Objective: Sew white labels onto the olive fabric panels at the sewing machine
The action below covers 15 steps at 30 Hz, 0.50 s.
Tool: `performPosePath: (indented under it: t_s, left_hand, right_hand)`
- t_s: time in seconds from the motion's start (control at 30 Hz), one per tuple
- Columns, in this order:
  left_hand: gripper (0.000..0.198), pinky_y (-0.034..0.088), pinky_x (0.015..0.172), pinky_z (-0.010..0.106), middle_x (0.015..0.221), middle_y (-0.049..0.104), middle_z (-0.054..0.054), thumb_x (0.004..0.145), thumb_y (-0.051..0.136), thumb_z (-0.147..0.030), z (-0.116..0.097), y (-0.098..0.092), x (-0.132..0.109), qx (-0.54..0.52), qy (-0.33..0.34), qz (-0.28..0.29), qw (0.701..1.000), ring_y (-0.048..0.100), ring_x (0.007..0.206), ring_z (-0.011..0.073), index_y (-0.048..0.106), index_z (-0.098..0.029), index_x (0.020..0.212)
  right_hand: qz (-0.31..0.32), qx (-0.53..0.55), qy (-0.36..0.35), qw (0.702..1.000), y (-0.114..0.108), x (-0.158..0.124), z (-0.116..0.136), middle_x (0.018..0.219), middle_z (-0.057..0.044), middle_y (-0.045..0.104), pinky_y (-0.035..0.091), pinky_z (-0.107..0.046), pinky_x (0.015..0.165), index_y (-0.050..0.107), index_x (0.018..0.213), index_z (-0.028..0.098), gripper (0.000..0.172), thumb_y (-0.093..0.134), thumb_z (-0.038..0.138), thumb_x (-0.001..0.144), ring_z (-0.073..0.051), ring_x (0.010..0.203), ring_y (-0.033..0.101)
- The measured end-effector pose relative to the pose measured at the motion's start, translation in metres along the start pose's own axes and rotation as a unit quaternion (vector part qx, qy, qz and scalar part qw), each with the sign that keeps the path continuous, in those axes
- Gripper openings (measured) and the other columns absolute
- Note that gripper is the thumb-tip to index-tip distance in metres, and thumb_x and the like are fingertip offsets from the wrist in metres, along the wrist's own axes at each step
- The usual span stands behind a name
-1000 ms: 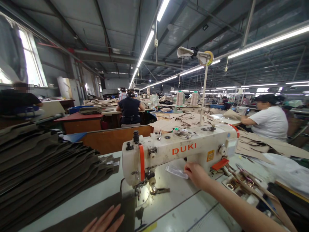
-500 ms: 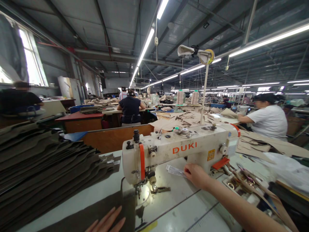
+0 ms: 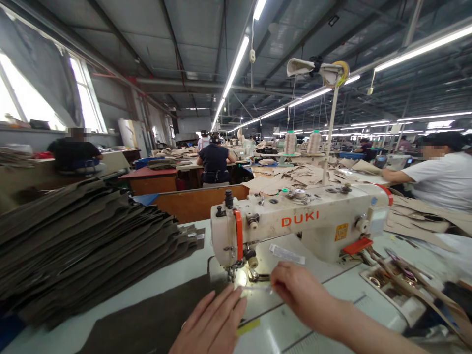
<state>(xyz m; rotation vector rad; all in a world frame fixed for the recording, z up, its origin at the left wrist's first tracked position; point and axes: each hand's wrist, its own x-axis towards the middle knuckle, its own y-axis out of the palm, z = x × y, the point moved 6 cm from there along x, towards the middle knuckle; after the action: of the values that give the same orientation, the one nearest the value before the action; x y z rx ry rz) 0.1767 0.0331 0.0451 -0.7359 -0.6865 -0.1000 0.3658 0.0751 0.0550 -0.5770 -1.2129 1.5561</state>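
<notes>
A white sewing machine (image 3: 273, 221) with orange trim stands in front of me. My left hand (image 3: 214, 319) lies with fingers stretched over a dark piece of fabric (image 3: 147, 314), its fingertips just in front of the presser foot. Pinched closed, my right hand (image 3: 298, 290) is right of the needle area. A thin, whitish see-through strip (image 3: 258, 289) runs from its fingers towards my left fingertips; motion blurs it. Behind my right hand, under the machine arm, lies a clear strip-like label (image 3: 287, 253) on the machine bed.
A tall stack of dark fabric pieces (image 3: 92, 250) fills the left side. At right sits a tray (image 3: 383, 290) with scissors and small tools. Thread cones (image 3: 290, 143) stand behind the machine. Co-workers sit ahead (image 3: 215, 162), at left and at right.
My right hand has come from the labels under the machine arm towards the needle with a thin strip. My left hand has moved forward and right over the fabric. The view has turned left.
</notes>
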Motion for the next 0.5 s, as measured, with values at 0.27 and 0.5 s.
performPosePath:
  t_s: [0.27, 0.5]
  left_hand:
    - [0.032, 0.053, 0.080, 0.025, 0.083, 0.072, -0.002, 0.090, 0.032, -0.005, 0.024, -0.005, -0.013, -0.139, -0.114, -0.023, 0.983, 0.069, 0.074, 0.0139, 0.059, -0.022, 0.100]
    - [0.031, 0.055, 0.084, 0.030, 0.102, 0.073, 0.002, 0.086, 0.039, -0.005, 0.042, 0.017, -0.044, -0.123, -0.124, 0.014, 0.985, 0.068, 0.094, 0.0175, 0.062, -0.023, 0.097]
  right_hand:
    - [-0.053, 0.102, -0.061, 0.992, 0.047, 0.014, 0.059, 0.086, -0.003, 0.065, 0.046, -0.023, 0.072, 0.064, 0.082, 0.018, 0.014, 0.059, 0.006, 0.085, -0.018, 0.082, 0.062]
    - [-0.090, 0.041, -0.274, 0.957, 0.076, -0.003, 0.059, 0.114, -0.008, 0.068, 0.046, -0.026, 0.095, 0.065, 0.107, 0.016, 0.019, 0.062, 0.023, 0.090, -0.021, 0.106, 0.061]
